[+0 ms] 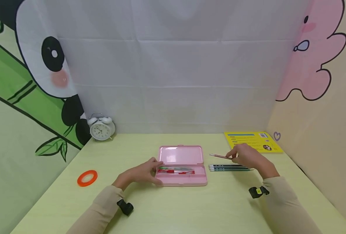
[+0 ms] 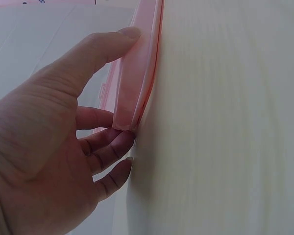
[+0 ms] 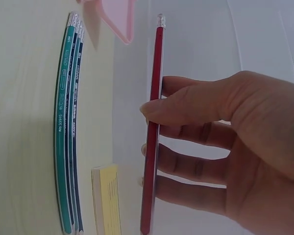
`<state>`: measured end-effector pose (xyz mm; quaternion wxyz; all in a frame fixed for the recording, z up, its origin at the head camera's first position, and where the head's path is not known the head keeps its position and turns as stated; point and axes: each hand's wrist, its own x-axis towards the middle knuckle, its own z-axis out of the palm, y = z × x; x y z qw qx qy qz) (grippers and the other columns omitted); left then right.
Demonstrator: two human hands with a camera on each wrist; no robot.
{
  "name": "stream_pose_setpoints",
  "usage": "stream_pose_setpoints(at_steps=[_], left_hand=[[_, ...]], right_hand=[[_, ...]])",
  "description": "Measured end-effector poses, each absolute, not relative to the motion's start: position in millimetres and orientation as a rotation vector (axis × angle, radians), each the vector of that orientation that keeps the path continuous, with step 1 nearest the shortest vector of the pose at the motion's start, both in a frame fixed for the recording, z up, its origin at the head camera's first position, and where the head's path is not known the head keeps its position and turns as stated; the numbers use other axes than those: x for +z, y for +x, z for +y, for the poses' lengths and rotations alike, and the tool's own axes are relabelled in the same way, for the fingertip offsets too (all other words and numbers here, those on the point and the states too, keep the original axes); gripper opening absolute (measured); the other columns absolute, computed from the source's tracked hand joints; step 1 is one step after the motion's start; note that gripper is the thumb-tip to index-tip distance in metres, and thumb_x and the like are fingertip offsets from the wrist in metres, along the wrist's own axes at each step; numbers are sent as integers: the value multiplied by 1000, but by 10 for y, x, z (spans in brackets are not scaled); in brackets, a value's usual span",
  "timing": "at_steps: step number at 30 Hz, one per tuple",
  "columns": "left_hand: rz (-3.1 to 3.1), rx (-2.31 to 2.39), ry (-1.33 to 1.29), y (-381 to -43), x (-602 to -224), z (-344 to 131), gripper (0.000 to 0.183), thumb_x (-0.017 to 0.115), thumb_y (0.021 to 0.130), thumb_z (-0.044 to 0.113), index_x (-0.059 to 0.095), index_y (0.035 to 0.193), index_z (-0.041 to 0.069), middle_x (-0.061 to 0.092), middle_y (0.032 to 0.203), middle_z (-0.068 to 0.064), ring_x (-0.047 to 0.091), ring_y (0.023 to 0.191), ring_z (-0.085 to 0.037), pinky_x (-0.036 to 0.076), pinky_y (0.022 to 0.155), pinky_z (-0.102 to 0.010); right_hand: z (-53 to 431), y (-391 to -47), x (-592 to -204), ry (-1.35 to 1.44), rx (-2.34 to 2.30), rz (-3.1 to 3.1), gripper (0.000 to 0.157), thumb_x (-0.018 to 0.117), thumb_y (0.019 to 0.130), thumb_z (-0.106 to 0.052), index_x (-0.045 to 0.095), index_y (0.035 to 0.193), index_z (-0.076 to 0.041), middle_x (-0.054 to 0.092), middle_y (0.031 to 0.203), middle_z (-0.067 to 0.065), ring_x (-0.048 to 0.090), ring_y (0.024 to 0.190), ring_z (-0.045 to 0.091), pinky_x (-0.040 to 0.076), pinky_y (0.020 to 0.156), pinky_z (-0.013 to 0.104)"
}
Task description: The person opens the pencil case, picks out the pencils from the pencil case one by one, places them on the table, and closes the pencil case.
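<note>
A pink pencil case [image 1: 181, 155] lies with its lid raised back, and several red and green pens [image 1: 177, 172] are in its tray. My left hand [image 1: 143, 171] holds the case's left end; in the left wrist view the thumb presses the front wall [image 2: 132, 83] and the other fingers curl at the corner. Between thumb and fingers my right hand [image 1: 247, 156] pinches a dark red pencil [image 3: 155, 88], its metal-capped end toward the case. Below that hand several green and dark blue pencils [image 1: 228, 168] lie side by side, right of the case.
A yellow book [image 1: 249, 139] lies at the table's back right, just behind the right hand. The white alarm clock [image 1: 101, 129] stands at the back left corner. Left of the left hand is an orange tape roll [image 1: 81, 183]. A white cloth [image 1: 176, 65] hangs behind the table.
</note>
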<state>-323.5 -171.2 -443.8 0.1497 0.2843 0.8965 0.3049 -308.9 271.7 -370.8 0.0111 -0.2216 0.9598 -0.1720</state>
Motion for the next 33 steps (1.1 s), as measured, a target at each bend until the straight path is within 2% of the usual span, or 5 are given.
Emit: stream_pose_setpoints(at_steps=[5, 17, 25, 33], left_hand=[[2577, 866, 819, -3245, -4446, -1716, 101, 85, 77, 43, 34, 154, 2, 40, 113, -3, 41, 108, -19, 39, 87, -35], [2564, 900, 826, -3250, -4461, -1723, 102, 86, 77, 40, 33, 154, -1, 40, 111, -5, 41, 106, -20, 40, 86, -37], [2559, 902, 830, -3229, -4439, -1722, 101, 86, 77, 40, 33, 154, 0, 41, 112, -5, 42, 106, -20, 40, 87, -37], [2551, 909, 824, -3231, -4444, -1719, 101, 86, 78, 39, 34, 154, 0, 40, 112, -5, 42, 109, -20, 40, 88, -37]], right_hand=[[2800, -3130, -3756, -673, -571, 2940, 23, 71, 87, -1, 80, 106, -9, 67, 86, -3, 53, 82, 20, 46, 69, 31], [2930, -3189, -3865, -579, -704, 2797, 14, 76, 85, -6, 82, 97, -11, 73, 96, 1, 59, 87, 20, 49, 77, 35], [2915, -3183, -3888, -623, -689, 2754, 16, 73, 88, -5, 80, 102, -8, 71, 95, 0, 58, 84, 19, 50, 79, 36], [2863, -3161, -3904, -671, -696, 2732, 12, 76, 86, -3, 80, 94, -10, 69, 90, 0, 57, 79, 18, 51, 76, 34]])
